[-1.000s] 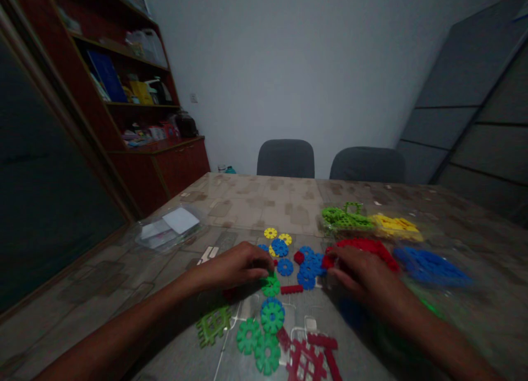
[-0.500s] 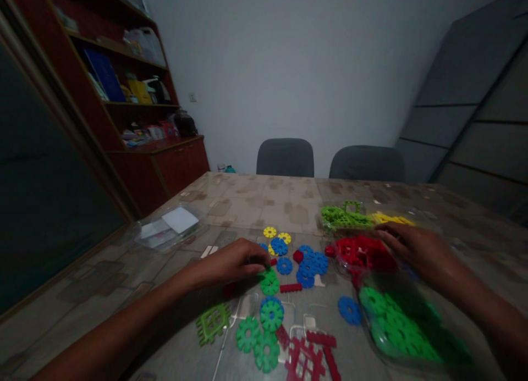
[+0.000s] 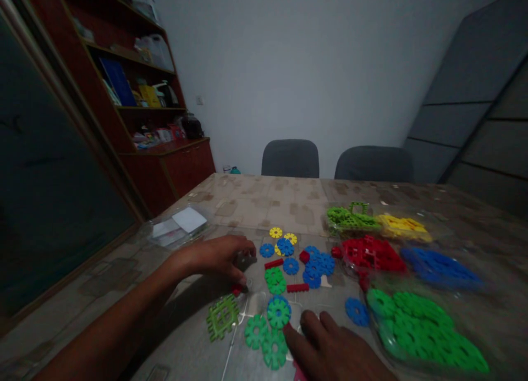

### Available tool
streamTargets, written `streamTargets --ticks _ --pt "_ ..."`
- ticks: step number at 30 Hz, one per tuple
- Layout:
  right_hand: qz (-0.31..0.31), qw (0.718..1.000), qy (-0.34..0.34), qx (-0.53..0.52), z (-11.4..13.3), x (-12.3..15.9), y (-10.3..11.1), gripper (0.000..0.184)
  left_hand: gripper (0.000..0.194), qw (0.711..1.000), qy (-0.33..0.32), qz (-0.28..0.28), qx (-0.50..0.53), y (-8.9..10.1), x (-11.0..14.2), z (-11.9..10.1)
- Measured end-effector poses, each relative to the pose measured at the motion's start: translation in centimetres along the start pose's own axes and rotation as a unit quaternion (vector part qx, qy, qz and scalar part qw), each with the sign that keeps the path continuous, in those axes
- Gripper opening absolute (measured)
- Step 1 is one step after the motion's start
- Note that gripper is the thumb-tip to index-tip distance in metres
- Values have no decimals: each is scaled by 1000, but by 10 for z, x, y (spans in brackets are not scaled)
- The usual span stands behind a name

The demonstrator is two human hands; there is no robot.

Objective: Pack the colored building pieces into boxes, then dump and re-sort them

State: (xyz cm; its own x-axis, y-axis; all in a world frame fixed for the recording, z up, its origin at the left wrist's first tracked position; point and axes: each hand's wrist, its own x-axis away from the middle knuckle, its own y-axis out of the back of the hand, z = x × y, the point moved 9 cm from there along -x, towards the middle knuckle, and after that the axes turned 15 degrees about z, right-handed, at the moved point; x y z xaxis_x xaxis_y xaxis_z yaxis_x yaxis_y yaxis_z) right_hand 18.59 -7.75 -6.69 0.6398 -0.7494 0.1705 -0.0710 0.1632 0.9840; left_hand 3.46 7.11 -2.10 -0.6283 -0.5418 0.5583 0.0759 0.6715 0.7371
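Note:
My left hand (image 3: pixel 216 258) hovers low over the table's left middle, thumb and fingers apart, holding nothing I can see. A small red piece (image 3: pixel 237 289) lies just under its thumb, and a light green lattice square (image 3: pixel 223 316) is nearer to me. My right hand (image 3: pixel 330 348) reaches down at the front with its fingers apart, covering most of a red lattice piece (image 3: pixel 300 372). Left of it lie green notched discs (image 3: pixel 275 349). Between the hands are a green disc pair (image 3: pixel 275 281), a red notched strip (image 3: pixel 297 288) and another red strip (image 3: pixel 274 264).
Blue discs (image 3: pixel 314 266) and yellow discs (image 3: pixel 275 232) lie farther back. On the right, clear trays hold green discs (image 3: pixel 424 331), red pieces (image 3: pixel 373 254), blue pieces (image 3: pixel 439 266), yellow pieces (image 3: pixel 404 227) and light green pieces (image 3: pixel 352 220). A tray with white cards (image 3: pixel 190 220) stands left.
My right hand went from the small red piece by the blue discs, over the red tray, then down to the front red pieces. My left hand drew back left from the green discs.

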Motion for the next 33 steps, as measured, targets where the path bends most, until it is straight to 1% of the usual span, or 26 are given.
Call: streamTargets --ticks 1,3,4,5,7,8,9,11,12,14,17,18,21,23,25,27,30,31,33 --pt "8 1000 -6 -21 -2 -3 0 50 53 1000 -5 -6 -5 0 -1 -3" --pt "33 996 -29 -77 -9 -6 6 57 52 1000 -24 -16 -12 0 -2 -10" --pt "41 993 -47 -105 -15 -7 12 57 52 999 -37 -21 -14 0 -4 -12" --pt "40 989 -70 -126 -22 -8 20 51 51 998 -49 -28 -15 0 -5 -14" --pt "15 981 -128 -144 -39 -9 35 37 48 996 -68 -44 -19 0 -8 -18" --pt "-2 977 -160 -141 -48 -10 40 35 44 995 -77 -54 -22 1 -9 -19" --pt "-16 973 -192 -130 -57 -11 42 39 40 994 -86 -65 -25 1 -11 -21" --pt "-21 963 -249 -100 -73 -15 38 52 31 991 -108 -80 -28 2 -14 -26" --pt "-8 958 -271 -90 -78 -18 33 56 28 989 -119 -83 -27 1 -16 -29" --pt "21 950 -300 -79 -84 -23 21 58 25 987 -138 -80 -22 -1 -19 -34" --pt "45 949 -301 -78 -77 -27 14 57 24 986 -148 -75 -23 -3 -21 -36" --pt "45 953 -289 -83 -72 -28 14 55 24 986 -146 -75 -25 -3 -21 -36" --pt "43 965 -232 -117 -57 -28 17 42 23 987 -137 -74 -26 -3 -22 -35" --pt "36 971 -201 -125 -54 -26 20 41 23 988 -136 -76 -23 -3 -22 -34" --pt "33 974 -196 -105 -57 -23 21 49 22 987 -137 -78 -20 -3 -22 -34" --pt "55 975 -204 -71 -62 -21 20 52 22 987 -141 -80 -19 -3 -22 -34" --pt "113 968 -221 -23 -66 -13 17 44 23 985 -147 -82 -21 -3 -21 -35" --pt "123 966 -225 -4 -67 -9 18 41 24 985 -149 -82 -20 -3 -20 -35" --pt "119 966 -226 37 -69 0 22 34 25 985 -148 -82 -18 -3 -19 -35"
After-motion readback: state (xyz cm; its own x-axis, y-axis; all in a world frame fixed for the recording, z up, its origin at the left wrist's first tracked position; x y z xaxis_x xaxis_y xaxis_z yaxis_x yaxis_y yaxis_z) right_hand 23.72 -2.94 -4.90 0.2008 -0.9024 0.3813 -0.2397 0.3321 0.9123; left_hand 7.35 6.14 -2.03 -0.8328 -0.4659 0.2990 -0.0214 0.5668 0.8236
